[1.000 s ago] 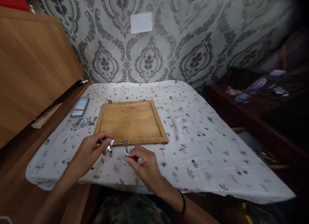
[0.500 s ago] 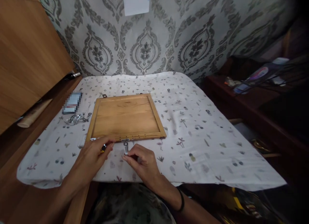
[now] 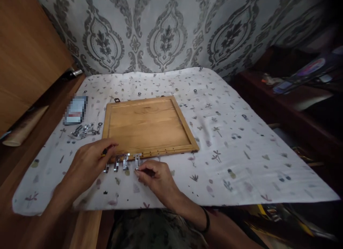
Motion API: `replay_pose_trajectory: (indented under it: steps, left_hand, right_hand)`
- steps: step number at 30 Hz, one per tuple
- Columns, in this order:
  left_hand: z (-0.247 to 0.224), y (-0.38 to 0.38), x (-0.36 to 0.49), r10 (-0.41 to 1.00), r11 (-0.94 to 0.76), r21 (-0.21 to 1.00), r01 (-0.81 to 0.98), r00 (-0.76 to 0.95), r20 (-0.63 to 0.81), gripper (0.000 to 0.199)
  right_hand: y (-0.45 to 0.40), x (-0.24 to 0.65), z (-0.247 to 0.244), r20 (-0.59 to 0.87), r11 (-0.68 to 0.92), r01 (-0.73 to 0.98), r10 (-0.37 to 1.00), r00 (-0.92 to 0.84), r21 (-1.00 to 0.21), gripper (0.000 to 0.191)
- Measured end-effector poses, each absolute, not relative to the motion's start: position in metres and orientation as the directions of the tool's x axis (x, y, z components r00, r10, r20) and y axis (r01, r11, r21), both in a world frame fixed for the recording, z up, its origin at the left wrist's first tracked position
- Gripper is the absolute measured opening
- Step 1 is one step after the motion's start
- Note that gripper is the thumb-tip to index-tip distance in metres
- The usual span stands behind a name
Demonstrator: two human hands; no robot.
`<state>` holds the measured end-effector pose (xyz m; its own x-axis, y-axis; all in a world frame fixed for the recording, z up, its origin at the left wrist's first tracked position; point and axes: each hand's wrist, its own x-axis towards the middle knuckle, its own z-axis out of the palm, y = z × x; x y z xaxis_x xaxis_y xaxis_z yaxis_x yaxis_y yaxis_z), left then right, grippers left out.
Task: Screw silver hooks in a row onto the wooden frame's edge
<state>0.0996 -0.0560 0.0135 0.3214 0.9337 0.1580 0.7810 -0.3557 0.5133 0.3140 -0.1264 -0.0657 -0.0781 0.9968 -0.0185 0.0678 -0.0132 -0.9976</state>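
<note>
A wooden framed board (image 3: 144, 125) lies on the patterned white cloth. Along its near edge, several silver metal hooks (image 3: 125, 162) sit in a row, and small dark holes continue to the right. My right hand (image 3: 159, 177) pinches the rightmost metal hook (image 3: 137, 162) between thumb and fingertips, its top plate against the board's edge. My left hand (image 3: 88, 161) is closed over the board's near left corner, around a small black-and-yellow tool (image 3: 104, 153); most of that tool is hidden by the fingers.
A pile of loose metal hooks (image 3: 83, 131) lies left of the board, below a blurred-out phone (image 3: 75, 110). A wooden cabinet (image 3: 32, 56) stands at the left. On the dark red shelf (image 3: 289, 109) at right rests a bottle (image 3: 302, 72).
My view has come closer and tilted down. My left hand has shifted left off the near edge, uncovering more hooks in the row. My right hand still pinches the same hook.
</note>
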Motion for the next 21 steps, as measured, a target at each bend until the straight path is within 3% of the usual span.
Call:
replay_pose_trajectory:
  steps: [10, 21]
  left_hand:
    - [0.012, -0.010, 0.122, 0.769, -0.500, 0.567, 0.654, 0.637, -0.056, 0.022]
    - [-0.005, -0.002, 0.123, 0.688, -0.446, 0.665, 0.599, 0.704, -0.173, 0.022]
  right_hand:
    - [-0.124, 0.310, -0.060, 0.060, 0.074, 0.255, 0.996, -0.061, -0.964, 0.011]
    - [-0.121, 0.305, -0.061, 0.082, 0.099, 0.314, 0.994, -0.069, -0.944, 0.012]
